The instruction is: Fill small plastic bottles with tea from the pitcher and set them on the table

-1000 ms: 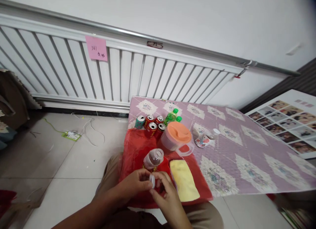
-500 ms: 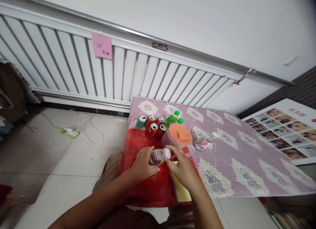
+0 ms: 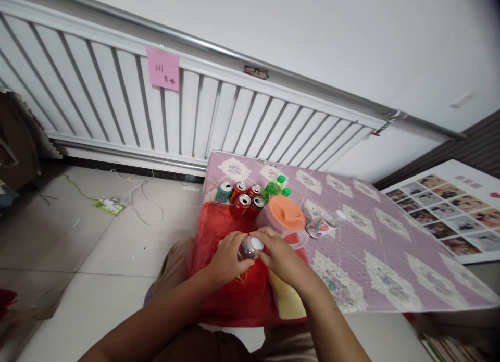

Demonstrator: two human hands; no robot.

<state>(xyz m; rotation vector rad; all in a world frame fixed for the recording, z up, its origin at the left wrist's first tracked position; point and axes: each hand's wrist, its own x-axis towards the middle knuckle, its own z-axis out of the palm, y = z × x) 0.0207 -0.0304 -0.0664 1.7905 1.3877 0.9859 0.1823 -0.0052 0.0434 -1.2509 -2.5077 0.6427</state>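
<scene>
My left hand (image 3: pixel 229 255) is wrapped round a small clear plastic bottle (image 3: pixel 245 250), tilted over the red bag (image 3: pixel 219 299) at the table's front. On the bottle's mouth sits a white cap (image 3: pixel 257 244), and the fingers of my right hand (image 3: pixel 278 252) close round its edge. Part of the bottle is hidden behind my left fingers. Just beyond my right hand stands a clear plastic pitcher (image 3: pixel 269 221) with an orange lid (image 3: pixel 287 213). Under my right wrist lies a yellow cloth (image 3: pixel 288 298).
Several drink cans (image 3: pixel 239 206) stand together at the back left of the table, beside green-capped bottles (image 3: pixel 273 187). Another clear bottle with a label (image 3: pixel 318 227) lies right of the pitcher. A radiator (image 3: pixel 203 112) runs along the wall behind; a power strip (image 3: pixel 110 207) is on the floor.
My right hand has brought the white cap left onto the bottle's mouth; before, it was held just beside the opening. My left hand still holds the bottle.
</scene>
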